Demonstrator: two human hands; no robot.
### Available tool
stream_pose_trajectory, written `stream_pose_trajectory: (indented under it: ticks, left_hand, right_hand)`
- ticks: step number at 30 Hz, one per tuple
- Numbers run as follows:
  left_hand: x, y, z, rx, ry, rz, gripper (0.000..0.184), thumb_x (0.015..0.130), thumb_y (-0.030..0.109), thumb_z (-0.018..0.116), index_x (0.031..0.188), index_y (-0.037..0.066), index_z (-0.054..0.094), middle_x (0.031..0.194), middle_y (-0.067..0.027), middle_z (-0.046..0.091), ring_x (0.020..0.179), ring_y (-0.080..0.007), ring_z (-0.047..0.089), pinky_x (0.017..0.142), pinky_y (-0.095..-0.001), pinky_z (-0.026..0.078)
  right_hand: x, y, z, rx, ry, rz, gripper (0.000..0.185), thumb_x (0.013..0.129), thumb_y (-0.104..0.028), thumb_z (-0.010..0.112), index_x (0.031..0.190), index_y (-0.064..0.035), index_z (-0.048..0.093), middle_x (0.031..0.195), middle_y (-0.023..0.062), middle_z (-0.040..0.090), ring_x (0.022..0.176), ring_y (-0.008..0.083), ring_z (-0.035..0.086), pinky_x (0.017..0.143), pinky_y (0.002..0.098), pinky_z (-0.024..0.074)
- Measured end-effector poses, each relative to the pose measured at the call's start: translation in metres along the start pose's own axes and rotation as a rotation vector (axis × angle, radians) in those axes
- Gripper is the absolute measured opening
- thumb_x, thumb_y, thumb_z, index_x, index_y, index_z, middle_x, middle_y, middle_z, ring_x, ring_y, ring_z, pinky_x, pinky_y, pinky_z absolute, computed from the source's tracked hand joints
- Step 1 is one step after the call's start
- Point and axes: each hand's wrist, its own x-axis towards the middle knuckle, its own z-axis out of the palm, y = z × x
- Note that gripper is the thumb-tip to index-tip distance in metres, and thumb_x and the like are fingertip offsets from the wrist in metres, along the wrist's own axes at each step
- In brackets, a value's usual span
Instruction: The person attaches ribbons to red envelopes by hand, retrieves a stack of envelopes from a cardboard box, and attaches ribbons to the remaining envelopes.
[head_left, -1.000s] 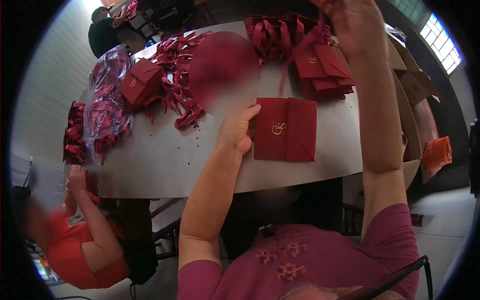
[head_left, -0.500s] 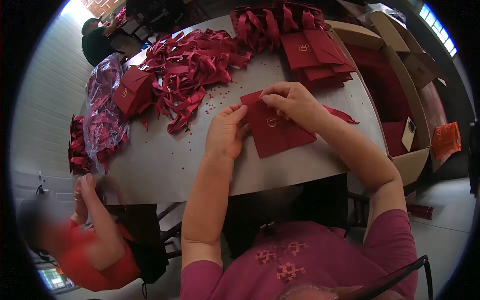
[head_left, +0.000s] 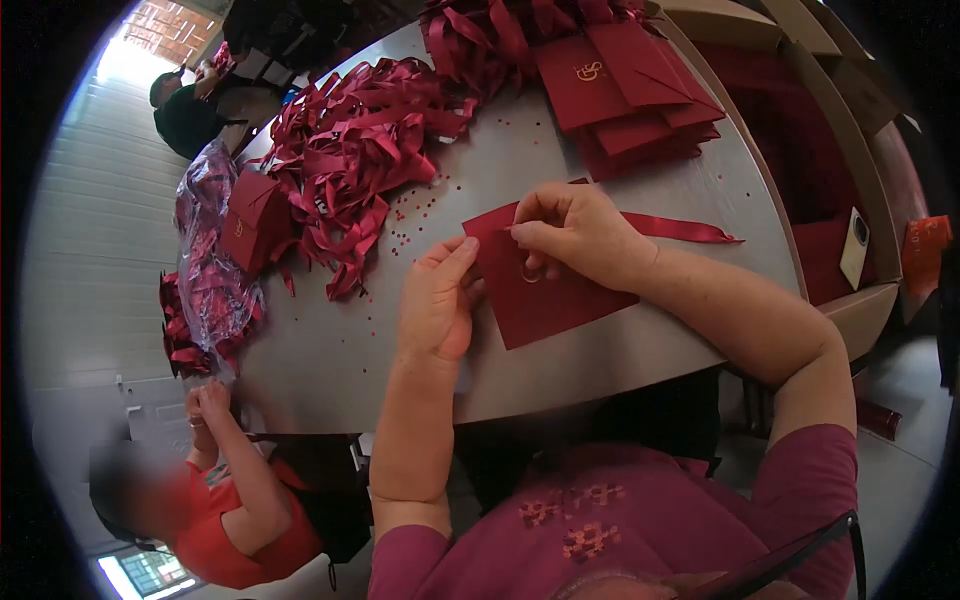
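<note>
Near the front of the metal desk (head_left: pixel 310 350), holding a red folded bag (head_left: pixel 565 310) flat by its left edge in the left hand (head_left: pixel 437 300), thumb narrow against the curled fingers, and pinching with the right hand (head_left: pixel 590 232), fingertips drawn close together over the bag's upper left part. Impossible to make out the contents of that pinch, too small and partly behind the knuckles. Covering, with the same hand and wrist, much of the bag's right side and all but a curved piece of its gold mark (head_left: pixel 530 272). Lying askew to the desk's front edge, with left side slanting down toward the body and lower side climbing to the right; looking nearly square where visible, so hard to give a long axis. Can see a red ribbon (head_left: pixel 685 228) emerging from beyond the right wrist, long axis running almost straight across, tip pointing right toward the carton (head_left: pixel 880 180); cannot follow its other end behind the hand. Farther back, can see a ribbon heap (head_left: pixel 360 150), too tangled to separate into strips, and a stack of red bags (head_left: pixel 640 110). At left, hard to read the wrapped bundle (head_left: pixel 205 260) through crinkled plastic. Lower left, can see a co-worker (head_left: pixel 240 520), head blurred over.
</note>
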Motion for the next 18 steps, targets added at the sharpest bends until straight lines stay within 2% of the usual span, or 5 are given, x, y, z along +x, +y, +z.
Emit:
stream_pose_trajectory:
  ticks: [4, 6, 12, 14, 18]
  left_hand:
    - [0.001, 0.001, 0.007, -0.072, -0.01, -0.025, 0.021, 0.094, 0.015, 0.06, 0.112, 0.003, 0.059, 0.105, -0.007, 0.067, 0.095, -0.0168, 0.063, 0.089, -0.0332, 0.049]
    - [-0.001, 0.004, 0.014, -0.151, -0.08, -0.017, 0.019, 0.094, 0.012, 0.059, 0.111, 0.003, 0.059, 0.107, -0.0081, 0.067, 0.099, -0.0179, 0.063, 0.092, -0.0339, 0.048]
    - [-0.002, 0.005, 0.014, -0.19, -0.139, -0.014, 0.017, 0.095, 0.012, 0.058, 0.109, 0.001, 0.059, 0.109, -0.0086, 0.066, 0.102, -0.018, 0.062, 0.094, -0.0321, 0.047]
    - [-0.001, 0.004, 0.013, -0.207, -0.134, -0.02, 0.017, 0.095, 0.012, 0.059, 0.108, 0.001, 0.059, 0.109, -0.0087, 0.066, 0.102, -0.0178, 0.061, 0.095, -0.0321, 0.046]
    - [0.008, -0.003, 0.007, -0.225, -0.115, -0.031, 0.017, 0.095, 0.012, 0.059, 0.108, 0.002, 0.059, 0.111, -0.0089, 0.065, 0.103, -0.0177, 0.06, 0.096, -0.0332, 0.045]
  right_hand:
    - [0.004, 0.003, -0.004, 0.005, 0.002, 0.004, 0.013, 0.09, -0.01, 0.064, 0.097, 0.0001, 0.059, 0.081, 0.0041, 0.064, 0.067, 0.01, 0.065, 0.054, 0.0215, 0.0511]
    - [0.005, 0.005, -0.005, 0.015, 0.005, -0.007, 0.015, 0.089, -0.011, 0.066, 0.097, 0.0004, 0.06, 0.082, 0.0045, 0.065, 0.067, 0.0101, 0.065, 0.054, 0.0215, 0.0514]
    - [0.001, 0.005, -0.004, -0.05, -0.038, 0.009, 0.017, 0.084, -0.004, 0.069, 0.097, 0.001, 0.061, 0.084, 0.005, 0.066, 0.071, 0.01, 0.064, 0.062, 0.0236, 0.0528]
    - [0.001, 0.009, -0.004, -0.321, -0.05, -0.193, 0.016, 0.081, -0.002, 0.07, 0.095, 0.0024, 0.061, 0.087, 0.0047, 0.066, 0.077, 0.0096, 0.064, 0.067, 0.0251, 0.0525]
    - [0.001, 0.015, -0.006, -0.38, -0.039, -0.286, 0.017, 0.079, 0.0, 0.07, 0.094, 0.0012, 0.063, 0.084, 0.0058, 0.065, 0.078, 0.0131, 0.064, 0.068, 0.0265, 0.0513]
